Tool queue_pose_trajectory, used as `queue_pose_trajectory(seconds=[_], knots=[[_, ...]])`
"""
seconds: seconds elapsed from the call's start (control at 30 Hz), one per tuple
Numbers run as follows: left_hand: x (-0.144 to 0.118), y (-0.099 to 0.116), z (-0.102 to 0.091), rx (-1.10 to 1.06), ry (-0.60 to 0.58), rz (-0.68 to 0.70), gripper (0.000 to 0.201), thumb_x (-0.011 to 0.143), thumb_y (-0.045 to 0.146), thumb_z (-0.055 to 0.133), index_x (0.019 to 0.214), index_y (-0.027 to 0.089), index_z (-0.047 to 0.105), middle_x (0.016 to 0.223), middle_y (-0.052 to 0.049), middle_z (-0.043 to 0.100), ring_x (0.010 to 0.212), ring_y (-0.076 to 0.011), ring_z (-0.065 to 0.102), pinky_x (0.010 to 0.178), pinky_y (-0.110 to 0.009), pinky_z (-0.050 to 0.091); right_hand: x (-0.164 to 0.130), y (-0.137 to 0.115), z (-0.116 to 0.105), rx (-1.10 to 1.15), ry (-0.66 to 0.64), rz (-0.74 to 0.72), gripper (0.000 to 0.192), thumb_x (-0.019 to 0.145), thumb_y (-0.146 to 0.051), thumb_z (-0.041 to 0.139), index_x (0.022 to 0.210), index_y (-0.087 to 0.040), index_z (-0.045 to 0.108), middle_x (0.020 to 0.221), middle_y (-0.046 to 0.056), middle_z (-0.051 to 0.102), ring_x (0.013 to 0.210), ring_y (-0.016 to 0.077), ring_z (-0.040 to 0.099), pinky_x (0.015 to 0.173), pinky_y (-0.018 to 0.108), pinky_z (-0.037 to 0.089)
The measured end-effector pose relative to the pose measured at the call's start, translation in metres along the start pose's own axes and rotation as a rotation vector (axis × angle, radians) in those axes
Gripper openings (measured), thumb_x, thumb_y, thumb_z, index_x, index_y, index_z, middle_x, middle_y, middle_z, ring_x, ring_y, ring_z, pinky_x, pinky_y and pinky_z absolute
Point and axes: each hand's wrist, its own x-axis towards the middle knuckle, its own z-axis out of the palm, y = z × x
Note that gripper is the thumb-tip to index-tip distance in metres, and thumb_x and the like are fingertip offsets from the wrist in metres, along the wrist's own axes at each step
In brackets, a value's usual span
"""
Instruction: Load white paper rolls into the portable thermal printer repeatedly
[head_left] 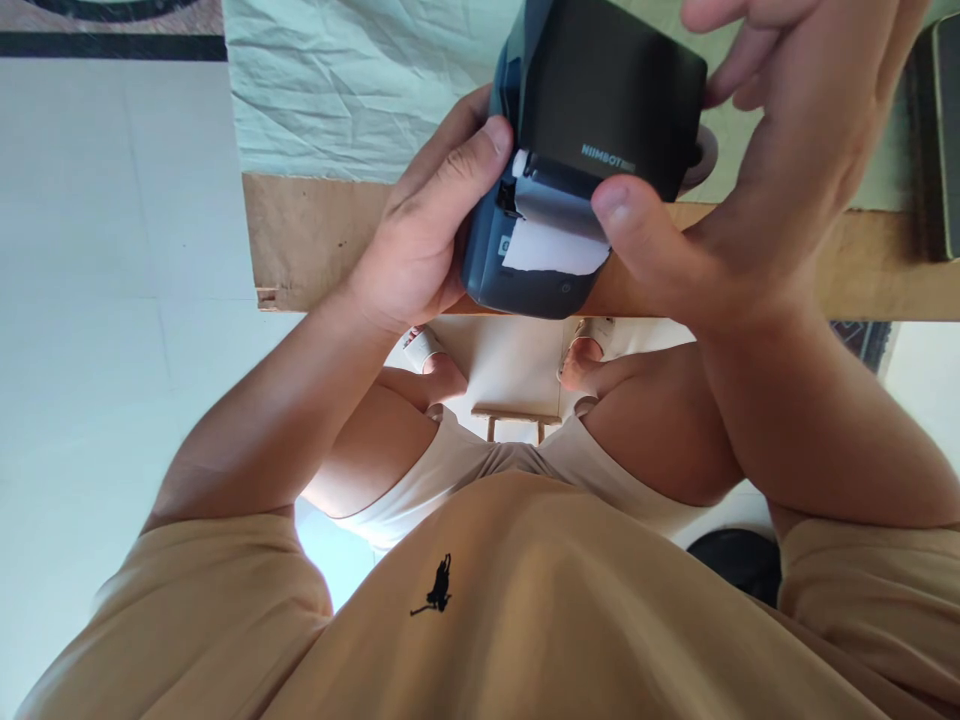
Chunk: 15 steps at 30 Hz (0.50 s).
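In front of me a wooden bench (pixel 315 240) runs under both hands, its bare edge closest to me and a wrinkled pale green cloth (pixel 360 90) spread beyond. Pale tiled floor (pixel 97 250) stretches out to the left of my left hand (pixel 427 225); below my hands, between my feet, a small wooden frame (pixel 516 415) stands. To the right of my right hand (pixel 787 160), a dark object (pixel 946 130) is cut off by the view.

The dark label printer (pixel 600 110) is between my hands, over the bench's near edge. My left hand is closed around its side, thumb on top. My right hand is spread wide at the other side, thumb over the lid's near corner — whether it grips, I can't tell.

The lid reads "NIIMBOT"; below it, a torn-edged strip of white paper (pixel 555 247) sticks out between my thumbs. Nearer me are a power symbol (pixel 565 288) and a small white mark (pixel 505 245), too partly covered to read.
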Motion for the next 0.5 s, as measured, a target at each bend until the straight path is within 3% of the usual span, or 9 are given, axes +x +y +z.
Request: queue_pose_trajectory(seconds=[0.1,0.17,0.33,0.5], knots=[[-0.001,0.000,-0.001,-0.001,-0.018,-0.015,0.023,0.083,0.027,0.034,0.090,0.018,0.054,0.085,-0.003,0.057,0.088,-0.0148,0.054,0.074,-0.026,0.044,-0.003,0.008,0.006,0.036,0.080,-0.005,0.046,0.063,-0.047,0.049,0.094,-0.013,0.052,0.061,0.000,0.036,0.057,0.0012,0.033,0.067,0.024,0.034],[-0.001,0.000,-0.002,0.002,-0.027,-0.015,0.026,0.083,0.025,0.032,0.089,0.018,0.056,0.085,-0.003,0.057,0.090,-0.0151,0.055,0.074,-0.026,0.044,-0.004,0.013,0.011,0.066,0.174,-0.035,0.040,0.062,-0.043,0.053,0.089,-0.015,0.053,0.056,-0.002,0.028,0.050,-0.0030,0.020,0.059,0.020,0.030],[0.000,-0.002,-0.002,-0.062,0.014,0.010,0.020,0.082,0.025,0.036,0.089,0.019,0.054,0.079,-0.001,0.056,0.086,-0.0130,0.057,0.071,-0.024,0.043,-0.004,0.016,0.015,0.130,0.245,-0.087,0.036,0.058,-0.038,0.059,0.086,-0.014,0.055,0.061,-0.001,0.035,0.050,-0.0033,0.026,0.047,0.015,0.020],[0.000,-0.002,-0.003,-0.107,0.000,-0.003,0.015,0.082,0.024,0.039,0.087,0.021,0.053,0.079,0.000,0.058,0.084,-0.0130,0.057,0.072,-0.025,0.043,-0.005,0.010,0.012,0.160,0.205,-0.036,0.032,0.066,-0.036,0.053,0.089,-0.014,0.055,0.052,-0.003,0.034,0.047,-0.0024,0.031,0.048,0.016,0.027]])
